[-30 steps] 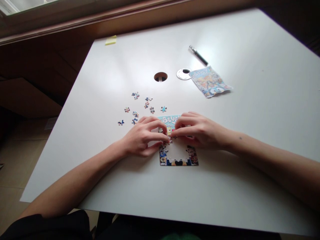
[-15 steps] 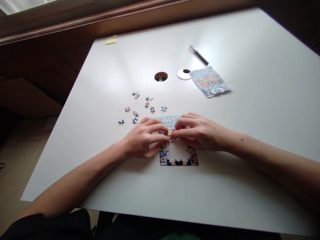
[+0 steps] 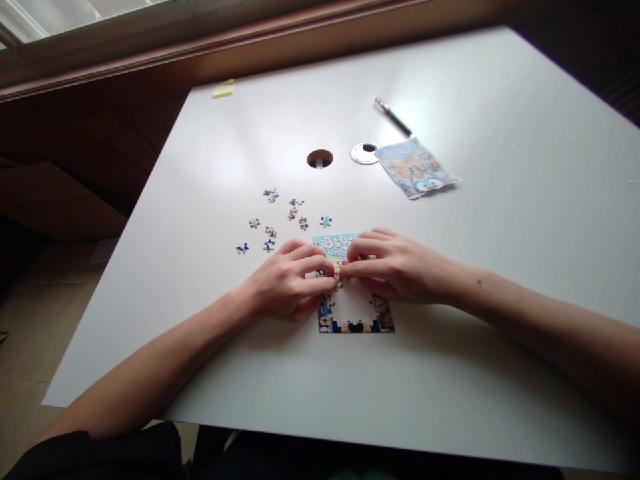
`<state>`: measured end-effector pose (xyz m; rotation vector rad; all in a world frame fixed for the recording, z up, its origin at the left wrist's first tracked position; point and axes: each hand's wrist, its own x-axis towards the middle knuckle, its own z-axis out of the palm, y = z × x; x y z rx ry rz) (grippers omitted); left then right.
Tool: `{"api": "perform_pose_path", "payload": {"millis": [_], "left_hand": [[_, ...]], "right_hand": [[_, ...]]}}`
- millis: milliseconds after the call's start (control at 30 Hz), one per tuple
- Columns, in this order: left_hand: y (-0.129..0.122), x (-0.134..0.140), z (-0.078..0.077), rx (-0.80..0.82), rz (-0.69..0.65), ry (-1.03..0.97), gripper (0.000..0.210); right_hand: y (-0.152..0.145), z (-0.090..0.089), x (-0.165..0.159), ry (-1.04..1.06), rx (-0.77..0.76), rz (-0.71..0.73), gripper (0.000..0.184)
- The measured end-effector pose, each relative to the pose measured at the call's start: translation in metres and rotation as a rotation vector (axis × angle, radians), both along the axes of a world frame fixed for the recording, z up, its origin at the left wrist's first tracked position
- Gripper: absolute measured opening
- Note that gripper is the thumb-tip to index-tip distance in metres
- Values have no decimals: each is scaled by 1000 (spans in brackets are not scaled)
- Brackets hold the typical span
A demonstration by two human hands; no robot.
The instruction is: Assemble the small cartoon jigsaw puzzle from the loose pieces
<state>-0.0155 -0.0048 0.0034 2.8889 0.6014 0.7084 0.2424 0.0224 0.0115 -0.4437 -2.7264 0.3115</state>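
Observation:
A partly assembled jigsaw puzzle [image 3: 355, 327] lies flat on the white table, its border in place around a bare white middle. My left hand [image 3: 293, 279] rests over the puzzle's left edge with curled fingers. From the other side my right hand [image 3: 395, 267] reaches over its upper right, fingers bent inward. The fingertips of both hands meet at a small puzzle piece [image 3: 339, 283] below the title strip, pinching or pressing it. The fingers cover part of the piece and of the puzzle around it.
Several loose puzzle pieces [image 3: 271, 232] are scattered left of and beyond the puzzle. Farther back are a printed packet [image 3: 415, 168], a dark pen-like object [image 3: 393, 118], a round hole [image 3: 320, 159] and its metal cover [image 3: 361, 153]. Yellow tape [image 3: 223, 89] marks the far-left corner.
The camera view has tilted slightly, shifting the table a little lower. Both hands stay at the same spot on the puzzle, with only slight movement of the fingers.

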Motion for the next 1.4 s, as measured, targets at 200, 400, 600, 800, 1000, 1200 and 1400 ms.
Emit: {"api": "perform_pose_path", "payload": {"millis": [200, 400, 600, 800, 1000, 1200, 1400], "left_hand": [[-1, -2, -2, 19, -7, -1, 25], [0, -3, -3, 44, -13, 18, 23], [1, -3, -1, 19, -9, -2, 23], [0, -3, -3, 61, -3, 8, 25], [0, -4, -4, 52, -15, 34, 31], [1, -4, -3, -25, 109, -182, 26], [2, -3, 1, -99, 256, -304, 14]], "right_hand": [[2, -2, 0, 20, -53, -3, 21], [0, 0, 1, -15, 17, -2, 22], [-2, 3, 0, -23, 43, 29, 25], [1, 0, -1, 110, -68, 1, 25], [10, -8, 1, 349, -215, -254, 22], [16, -10, 5, 391, -429, -463, 17], [16, -10, 5, 445, -558, -540, 15]]}}
